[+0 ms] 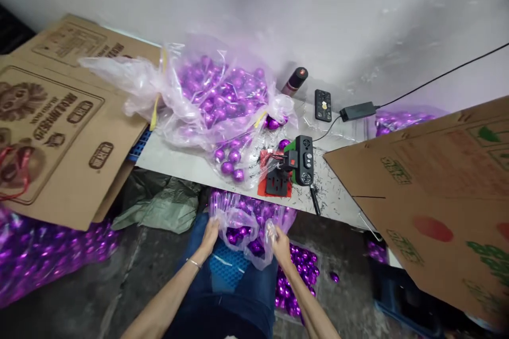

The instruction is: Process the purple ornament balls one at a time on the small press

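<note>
Between my legs, below the table edge, a clear plastic bag [238, 217] full of shiny purple balls hangs with its mouth towards me. My left hand [210, 233] is closed on the left side of the bag's rim. On the right side, my right hand [279, 243] grips the same rim, its fingers bunching the plastic. Purple balls [238, 234] show through the opening between both hands. Behind the bag, partly covered by it, is a blue perforated surface [228, 267].
A tied bag of purple balls [222, 90] lies on the white table [170, 156]. Beside it stand a small black-and-green machine [304, 161], a spray can [295, 80] and a black power adapter [359, 111]. Cardboard boxes [67, 132] flank both sides. A tray of balls [296, 280] sits on the floor.
</note>
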